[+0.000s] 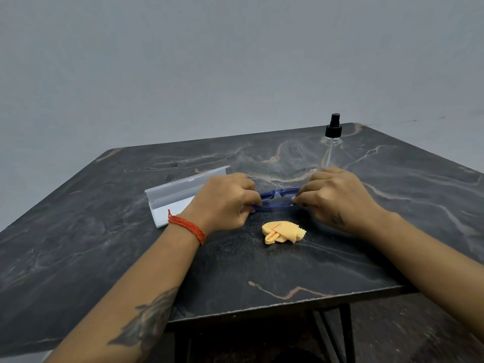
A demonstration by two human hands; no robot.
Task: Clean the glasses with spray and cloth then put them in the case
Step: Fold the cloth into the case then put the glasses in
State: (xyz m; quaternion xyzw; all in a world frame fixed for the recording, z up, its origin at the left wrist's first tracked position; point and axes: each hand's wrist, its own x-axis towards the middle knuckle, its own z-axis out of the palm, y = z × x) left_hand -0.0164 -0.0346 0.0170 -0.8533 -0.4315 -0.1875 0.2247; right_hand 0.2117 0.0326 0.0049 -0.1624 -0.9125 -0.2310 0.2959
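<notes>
on the far left, just beyond the left fingers, a white glasses case [180, 193] lies open on the dark marbled table [78, 231], its lid tipped back and its mouth facing the person, probably so the frames can slide straight in later. the left hand [225, 203], with a red thread bracelet [186, 228] at the wrist, has its fingers curled in and pinching the left end of the blue-framed glasses [276, 200]. the glasses stretch between the two sets of fingertips, low over the table, though whether they touch it cannot be told. gripping both ends seems meant to keep skin off the lenses. just nearer the person than the fingertips, a crumpled orange cleaning cloth [282, 233] rests on the table, close at hand for wiping. the right hand [337, 200] mirrors the left, its fingers bent and pinching the right end of the frame. beyond the right knuckles a clear spray bottle [332, 145] with a black pump stands upright, untouched, within an easy reach.
</notes>
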